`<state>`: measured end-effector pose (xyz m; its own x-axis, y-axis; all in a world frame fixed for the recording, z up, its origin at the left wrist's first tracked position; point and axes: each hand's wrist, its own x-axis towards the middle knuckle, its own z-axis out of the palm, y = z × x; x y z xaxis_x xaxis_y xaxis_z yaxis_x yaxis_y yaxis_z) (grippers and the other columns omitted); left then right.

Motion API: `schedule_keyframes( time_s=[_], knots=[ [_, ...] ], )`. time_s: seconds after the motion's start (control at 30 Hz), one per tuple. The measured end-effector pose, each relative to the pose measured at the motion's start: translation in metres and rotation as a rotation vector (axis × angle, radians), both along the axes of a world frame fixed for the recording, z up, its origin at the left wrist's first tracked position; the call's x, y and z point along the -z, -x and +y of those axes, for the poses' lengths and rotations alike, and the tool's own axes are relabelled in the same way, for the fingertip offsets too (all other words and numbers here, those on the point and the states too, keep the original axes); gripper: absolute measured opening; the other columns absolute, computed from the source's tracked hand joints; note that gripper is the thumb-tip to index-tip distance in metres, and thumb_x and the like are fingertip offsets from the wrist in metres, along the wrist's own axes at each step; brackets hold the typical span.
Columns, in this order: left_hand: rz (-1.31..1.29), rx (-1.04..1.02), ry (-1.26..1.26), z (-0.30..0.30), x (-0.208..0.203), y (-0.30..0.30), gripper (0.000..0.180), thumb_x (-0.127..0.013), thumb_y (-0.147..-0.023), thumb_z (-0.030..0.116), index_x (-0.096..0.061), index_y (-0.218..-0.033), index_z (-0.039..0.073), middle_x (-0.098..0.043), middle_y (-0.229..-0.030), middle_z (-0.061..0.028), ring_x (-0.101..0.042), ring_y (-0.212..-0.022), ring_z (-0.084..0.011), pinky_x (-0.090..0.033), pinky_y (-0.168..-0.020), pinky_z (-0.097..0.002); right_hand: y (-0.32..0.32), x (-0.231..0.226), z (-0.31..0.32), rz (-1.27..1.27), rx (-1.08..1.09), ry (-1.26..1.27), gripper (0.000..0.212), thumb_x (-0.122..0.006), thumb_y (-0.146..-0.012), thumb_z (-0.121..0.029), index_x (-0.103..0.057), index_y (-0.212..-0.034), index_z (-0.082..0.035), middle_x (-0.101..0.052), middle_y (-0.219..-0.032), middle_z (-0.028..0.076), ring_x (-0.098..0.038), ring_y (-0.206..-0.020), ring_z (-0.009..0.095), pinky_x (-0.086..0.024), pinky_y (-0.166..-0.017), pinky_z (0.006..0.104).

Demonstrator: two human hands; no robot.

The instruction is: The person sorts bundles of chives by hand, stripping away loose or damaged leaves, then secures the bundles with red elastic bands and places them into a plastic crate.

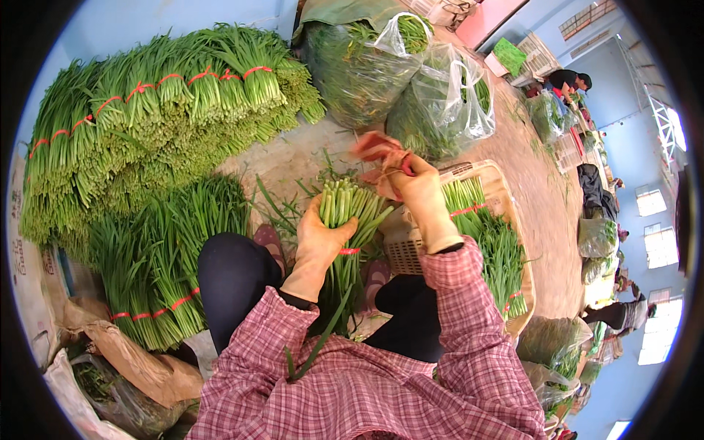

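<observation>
My left hand [323, 238] is wrapped round a bunch of long green leafy stalks [345, 203], cut pale ends up, leaves hanging down between my knees. A red band [350, 251] circles the bunch just below my hand. Up and to the right, my right hand [422, 192] is closed on a reddish cloth [383, 160], its loose end blurred by motion. The cloth hangs close to the cut ends; whether it touches them I cannot tell. One long loose leaf [323, 337] lies across my plaid shirt front.
A tall stack of red-banded bunches [169, 110] stands at the far left, more bunches [158, 257] nearer. A plastic crate [506, 183] holding bunches sits right. Filled clear bags [367, 73] stand ahead. Loose leaves litter the floor [293, 158]. Several people work at far right.
</observation>
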<state>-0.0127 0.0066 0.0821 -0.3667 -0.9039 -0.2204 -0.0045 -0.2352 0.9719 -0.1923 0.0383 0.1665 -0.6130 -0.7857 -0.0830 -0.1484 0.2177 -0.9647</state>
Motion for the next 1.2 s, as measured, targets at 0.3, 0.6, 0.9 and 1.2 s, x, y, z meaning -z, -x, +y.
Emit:
schedule_keyframes(
  time_s=[0.3, 0.6, 0.9, 1.2],
  knots=[
    [-0.081, 0.083, 0.131, -0.004, -0.006, -0.008, 0.065, -0.088, -0.066, 0.019, -0.057, -0.122, 0.003, -0.071, -0.108, -0.0095, -0.068, -0.098, -0.0189, -0.053, -0.091, -0.0332, -0.028, 0.002, 0.012, 0.567, -0.073, -0.161, 0.02, -0.073, -0.081, -0.008, -0.071, -0.101, -0.005, -0.072, -0.087, 0.016, -0.072, -0.084, 0.03, -0.055, -0.076, 0.038],
    [0.038, 0.074, 0.06, -0.007, -0.004, -0.012, 0.06, -0.084, -0.071, 0.012, -0.057, -0.124, 0.002, -0.071, -0.109, -0.0089, -0.068, -0.098, -0.0171, -0.053, -0.09, -0.0322, -0.022, -0.001, 0.012, 0.612, -0.232, -0.034, 0.016, -0.067, -0.083, 0.001, -0.069, -0.099, -0.003, -0.07, -0.095, 0.008, -0.069, -0.088, 0.021, -0.053, -0.079, 0.0312],
    [0.142, 0.181, 0.181, -0.013, -0.008, -0.02, 0.057, -0.079, -0.075, 0.004, -0.057, -0.127, 0.004, -0.068, -0.116, -0.0058, -0.064, -0.105, -0.0149, -0.05, -0.093, -0.0294, -0.064, -0.02, -0.006, 1.146, -0.49, -0.079, 0.027, -0.071, -0.072, -0.009, -0.069, -0.099, -0.006, -0.065, -0.086, 0.016, -0.062, -0.089, 0.038, -0.05, -0.084, 0.0455],
    [0.228, 0.137, -0.045, -0.016, 0.01, -0.024, 0.055, -0.083, -0.075, 0.012, -0.058, -0.123, 0.004, -0.071, -0.106, -0.006, -0.067, -0.095, -0.0139, -0.053, -0.088, -0.0309, -0.054, -0.031, 0.01, 1.101, -0.664, -0.276, 0.027, -0.072, -0.086, -0.024, -0.067, -0.099, -0.001, -0.069, -0.094, 0.015, -0.066, -0.088, 0.033, -0.052, -0.079, 0.0432]
  ],
)
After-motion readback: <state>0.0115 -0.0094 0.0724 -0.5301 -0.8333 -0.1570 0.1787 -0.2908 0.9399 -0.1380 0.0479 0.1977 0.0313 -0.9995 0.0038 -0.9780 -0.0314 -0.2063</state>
